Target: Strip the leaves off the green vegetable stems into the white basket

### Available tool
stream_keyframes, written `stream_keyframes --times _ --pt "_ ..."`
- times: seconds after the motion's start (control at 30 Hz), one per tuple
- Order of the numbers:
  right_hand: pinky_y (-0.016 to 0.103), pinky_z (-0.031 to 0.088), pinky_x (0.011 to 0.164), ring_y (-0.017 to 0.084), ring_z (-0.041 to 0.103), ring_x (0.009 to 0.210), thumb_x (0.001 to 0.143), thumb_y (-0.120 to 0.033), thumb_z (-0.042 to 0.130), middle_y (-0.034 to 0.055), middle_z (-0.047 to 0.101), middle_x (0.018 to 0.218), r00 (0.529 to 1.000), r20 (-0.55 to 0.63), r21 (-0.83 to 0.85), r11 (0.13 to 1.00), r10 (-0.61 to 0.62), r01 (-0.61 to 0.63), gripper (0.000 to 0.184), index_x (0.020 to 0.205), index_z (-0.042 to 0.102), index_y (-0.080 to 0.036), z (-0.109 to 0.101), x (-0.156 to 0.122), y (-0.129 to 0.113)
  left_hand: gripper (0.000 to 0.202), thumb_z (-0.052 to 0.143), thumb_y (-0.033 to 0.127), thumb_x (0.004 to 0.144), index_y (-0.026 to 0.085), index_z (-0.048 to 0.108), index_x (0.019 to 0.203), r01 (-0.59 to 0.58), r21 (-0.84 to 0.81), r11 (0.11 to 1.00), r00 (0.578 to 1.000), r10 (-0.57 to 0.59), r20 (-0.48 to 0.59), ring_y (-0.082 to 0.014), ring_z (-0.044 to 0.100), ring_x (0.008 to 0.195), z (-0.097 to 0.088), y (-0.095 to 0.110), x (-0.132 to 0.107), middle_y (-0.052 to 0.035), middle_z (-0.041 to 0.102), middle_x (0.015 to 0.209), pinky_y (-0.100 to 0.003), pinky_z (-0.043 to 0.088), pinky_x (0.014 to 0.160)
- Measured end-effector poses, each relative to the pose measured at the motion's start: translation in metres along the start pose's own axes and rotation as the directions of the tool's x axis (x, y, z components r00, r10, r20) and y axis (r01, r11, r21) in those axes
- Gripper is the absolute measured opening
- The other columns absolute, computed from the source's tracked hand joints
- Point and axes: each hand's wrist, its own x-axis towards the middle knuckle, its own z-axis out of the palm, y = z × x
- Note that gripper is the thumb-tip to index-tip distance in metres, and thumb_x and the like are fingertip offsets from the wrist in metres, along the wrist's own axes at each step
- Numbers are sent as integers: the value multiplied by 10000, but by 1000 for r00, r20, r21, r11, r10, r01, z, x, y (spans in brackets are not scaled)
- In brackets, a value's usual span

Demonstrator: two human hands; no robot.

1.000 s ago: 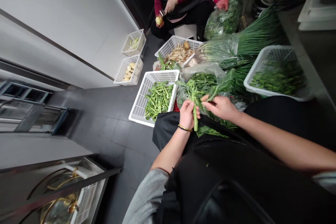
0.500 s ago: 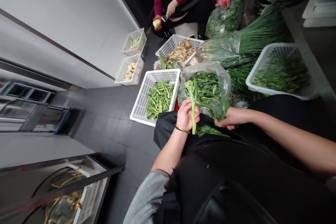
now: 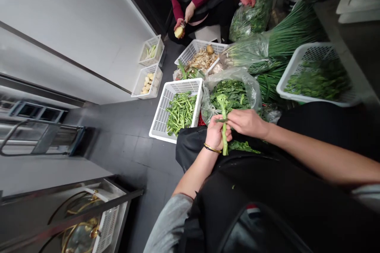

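Note:
My left hand (image 3: pixel 214 133) is closed around a thick green vegetable stalk (image 3: pixel 225 144) with a budded top, like a broccoli shoot, held upright over my lap. From the right, my right hand (image 3: pixel 247 121) meets it, thumb and fingers pinched on a dark green leaf (image 3: pixel 221 120) that lies across the stalk. Loose leaves (image 3: pixel 243 147) rest on my black apron just below. Beyond my hands stands an open plastic bag (image 3: pixel 252 87) full of leafy greens. A white basket (image 3: pixel 157 120) of trimmed green stems (image 3: pixel 181 112) sits to its left.
Across from me a person (image 3: pixel 190 8) peels a potato (image 3: pixel 179 32). Between us is a white basket (image 3: pixel 190 52) of peelings. Small baskets of pale vegetables (image 3: pixel 147 83) line the wall. Long green stems (image 3: pixel 297 31) and a basket of greens (image 3: pixel 319 81) lie to the right.
My right hand has moved left from beside the bag to the stalk; the leafy bunch it held is out of sight. My left hand keeps hold of the stalk.

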Motion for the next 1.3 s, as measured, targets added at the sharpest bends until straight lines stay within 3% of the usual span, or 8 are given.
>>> stream_keyframes --times 0.17,0.33,0.43,0.53,0.73,0.93,1.1,1.3 --pt "255 347 542 131 479 534 878 -369 422 20 520 567 992 85 31 995 94 -97 318 612 479 -204 -9 -47 32 287 633 381 771 215 416 859 44 -103 994 998 -47 -30 -31 314 407 -7 11 5 56 397 587 -129 180 365" --pt "262 339 488 157 511 493 628 -450 708 10 552 527 757 520 -72 903 396 -423 287 667 594 -189 -18 -46 61 273 592 434 802 205 486 907 37 -104 994 997 -29 72 -33 277 388 -5 18 4 57 362 570 -138 175 337" --pt "252 366 484 136 520 494 734 -540 588 11 601 583 809 471 290 804 353 -520 416 908 643 -167 -16 -15 49 273 558 445 818 192 508 909 93 -43 995 971 -81 223 -41 292 359 -1 15 0 55 386 545 -145 218 315" --pt "235 346 444 95 446 430 829 -550 453 7 569 527 880 389 557 691 272 -460 450 682 614 -156 -8 16 25 345 512 499 828 162 530 897 89 45 995 959 -98 265 -64 358 345 0 11 -3 38 443 531 -178 304 307" --pt "265 416 553 145 529 567 797 -428 550 40 582 599 977 -97 294 943 192 -156 299 624 582 -187 7 0 -4 333 660 444 741 186 478 847 -39 103 994 999 41 -14 -45 366 333 -10 3 3 65 475 521 -143 294 303" --pt "308 459 602 187 587 605 837 -452 481 33 609 592 972 158 171 964 176 -202 321 666 652 -243 -6 -51 38 336 678 430 718 156 512 819 -86 90 992 987 97 -127 -70 523 484 -19 12 14 1 570 697 -148 361 350" --pt "296 400 511 210 584 539 585 -427 736 43 578 510 698 534 -245 878 476 -411 284 510 584 -199 -18 -41 70 336 705 422 691 165 515 798 -198 187 962 973 216 -82 -44 446 396 -14 7 13 49 514 596 -153 353 341" --pt "229 370 430 101 487 408 771 -610 531 -15 534 475 856 368 559 649 364 -516 451 633 544 -181 -13 17 22 355 708 434 688 168 549 861 -193 315 929 979 202 3 -50 462 394 -3 -4 0 50 518 579 -155 370 355"
